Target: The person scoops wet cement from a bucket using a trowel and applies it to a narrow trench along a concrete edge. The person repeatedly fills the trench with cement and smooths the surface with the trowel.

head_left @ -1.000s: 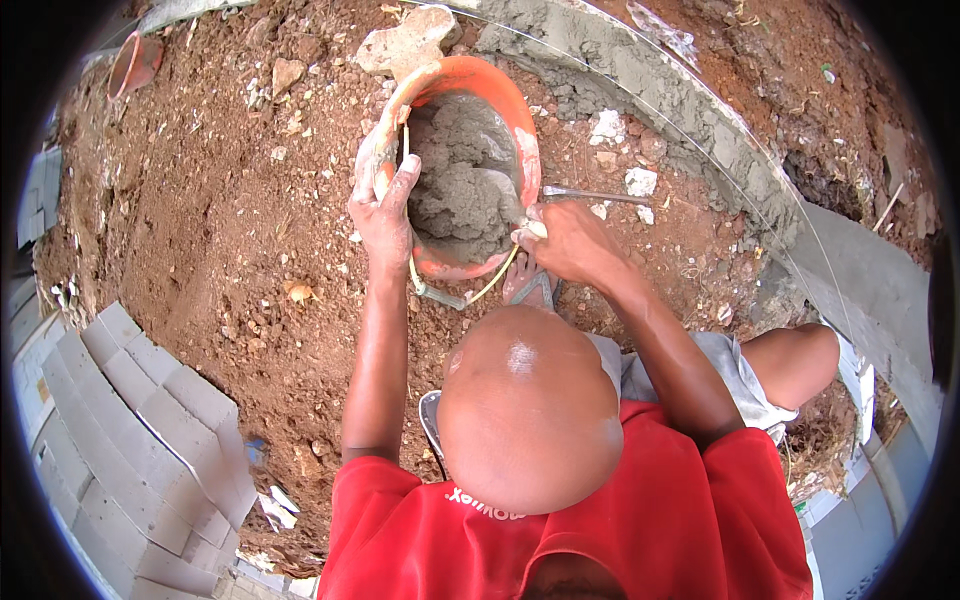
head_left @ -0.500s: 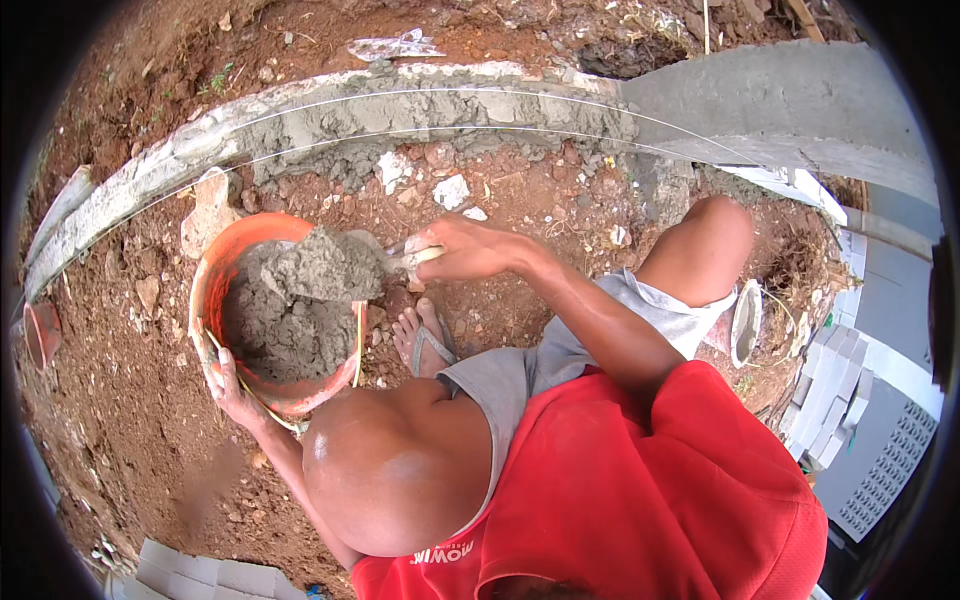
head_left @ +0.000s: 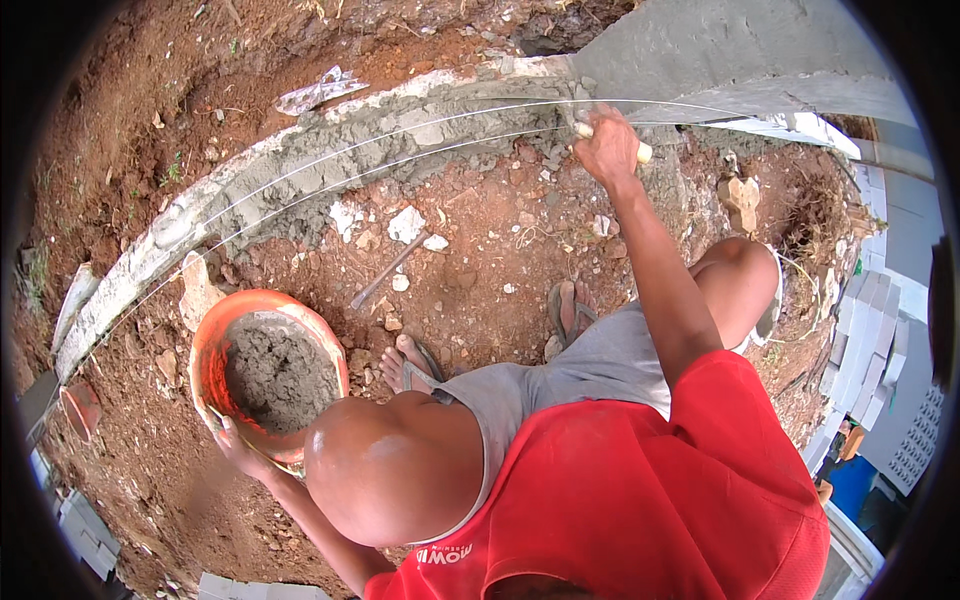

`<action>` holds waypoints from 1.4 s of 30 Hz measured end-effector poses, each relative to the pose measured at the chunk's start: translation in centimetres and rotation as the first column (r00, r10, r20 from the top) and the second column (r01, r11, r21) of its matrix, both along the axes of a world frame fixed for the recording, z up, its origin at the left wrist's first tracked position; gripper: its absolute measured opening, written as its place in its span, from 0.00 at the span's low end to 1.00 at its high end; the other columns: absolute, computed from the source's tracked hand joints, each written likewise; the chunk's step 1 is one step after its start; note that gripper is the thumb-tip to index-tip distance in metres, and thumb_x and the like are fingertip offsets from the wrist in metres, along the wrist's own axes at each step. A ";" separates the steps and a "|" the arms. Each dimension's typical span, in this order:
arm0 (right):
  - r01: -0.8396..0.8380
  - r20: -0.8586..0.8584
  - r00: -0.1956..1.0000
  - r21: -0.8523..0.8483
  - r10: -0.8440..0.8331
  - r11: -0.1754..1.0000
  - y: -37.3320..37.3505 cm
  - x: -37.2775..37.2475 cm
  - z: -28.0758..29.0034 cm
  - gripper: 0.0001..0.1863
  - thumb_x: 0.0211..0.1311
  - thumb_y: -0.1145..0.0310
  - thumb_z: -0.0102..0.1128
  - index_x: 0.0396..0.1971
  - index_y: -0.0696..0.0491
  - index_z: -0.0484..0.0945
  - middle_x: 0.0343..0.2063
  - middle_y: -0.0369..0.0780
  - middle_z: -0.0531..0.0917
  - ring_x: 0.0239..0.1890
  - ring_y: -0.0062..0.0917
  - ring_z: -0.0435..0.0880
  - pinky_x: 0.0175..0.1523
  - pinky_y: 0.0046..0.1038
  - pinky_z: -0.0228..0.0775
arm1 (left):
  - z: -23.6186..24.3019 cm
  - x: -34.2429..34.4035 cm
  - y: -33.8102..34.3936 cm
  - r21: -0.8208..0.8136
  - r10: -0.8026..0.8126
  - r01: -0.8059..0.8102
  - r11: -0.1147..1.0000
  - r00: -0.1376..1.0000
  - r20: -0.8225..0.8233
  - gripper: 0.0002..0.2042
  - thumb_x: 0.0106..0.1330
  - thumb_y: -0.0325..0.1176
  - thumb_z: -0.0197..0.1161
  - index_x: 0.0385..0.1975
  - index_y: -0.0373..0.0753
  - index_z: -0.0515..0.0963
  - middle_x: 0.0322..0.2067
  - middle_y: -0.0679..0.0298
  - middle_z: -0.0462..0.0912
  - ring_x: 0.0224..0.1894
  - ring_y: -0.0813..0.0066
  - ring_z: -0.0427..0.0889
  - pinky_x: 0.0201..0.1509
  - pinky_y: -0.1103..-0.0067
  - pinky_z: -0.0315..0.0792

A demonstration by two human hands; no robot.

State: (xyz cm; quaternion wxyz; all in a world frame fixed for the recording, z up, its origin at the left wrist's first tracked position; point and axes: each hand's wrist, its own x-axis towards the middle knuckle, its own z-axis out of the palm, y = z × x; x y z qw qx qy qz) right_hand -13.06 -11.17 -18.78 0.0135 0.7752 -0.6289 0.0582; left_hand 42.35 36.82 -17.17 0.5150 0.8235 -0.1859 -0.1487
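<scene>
My right hand [head_left: 608, 150] is closed around the pale handle [head_left: 644, 153] of a trowel, at the right end of a low mortar-covered wall [head_left: 440, 120]. The hand and the angle mostly hide the trowel's blade, close to where the wall meets a smooth grey concrete beam [head_left: 720, 60]. On the left, my left hand [head_left: 242, 450] grips the near-left rim of an orange bucket [head_left: 212, 350]. Wet grey mortar [head_left: 280, 370] lies inside the bucket, which stands on the soil beside my knee.
Two white string lines [head_left: 400, 133] run along the wall. A thin metal bar [head_left: 385, 275] and white stone pieces [head_left: 406, 224] lie on the reddish soil. My sandalled foot [head_left: 405, 365] is right of the bucket. Grey blocks [head_left: 865, 345] are stacked at far right.
My right hand has swung from above the bucket, where the trowel carried a heap of mortar, up and right to the wall. My left hand still holds the bucket; the view has shifted.
</scene>
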 end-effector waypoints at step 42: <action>-0.378 0.082 0.880 0.717 0.467 0.586 11.8 25.0 14.4 0.24 0.66 0.52 0.66 0.47 0.59 0.85 0.46 0.55 0.88 0.51 0.46 0.86 0.57 0.46 0.74 | 2.7 -4.5 -2.6 -0.103 0.105 -0.118 0.988 0.986 -0.130 0.25 0.68 0.29 0.72 0.64 0.30 0.77 0.62 0.60 0.80 0.64 0.71 0.75 0.72 0.74 0.63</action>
